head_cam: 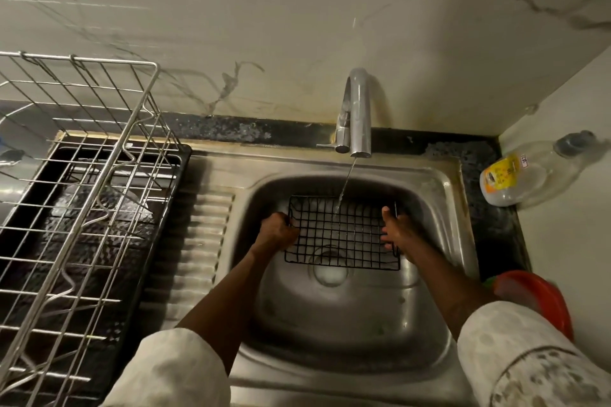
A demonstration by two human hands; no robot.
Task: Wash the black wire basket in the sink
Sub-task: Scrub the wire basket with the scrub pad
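Head cam view, looking down into a steel sink, my ref point for everything here. The black wire basket is inside the sink, held roughly flat above the drain, w/ its far part under the thin stream from the faucet at the sink's back edge. My guess: it's kept level and central so water passes thru the mesh and straight down the drain. The left hand has fingers curled tight round the basket's left rim. The right hand holds the right rim, thumb up along the side wire, fingers looser and spread on the mesh. One hand per side steadies it vs the flow. Left of the sink stands a wire dish rack; right of the sink, on the counter, a clear bottle and a red bowl
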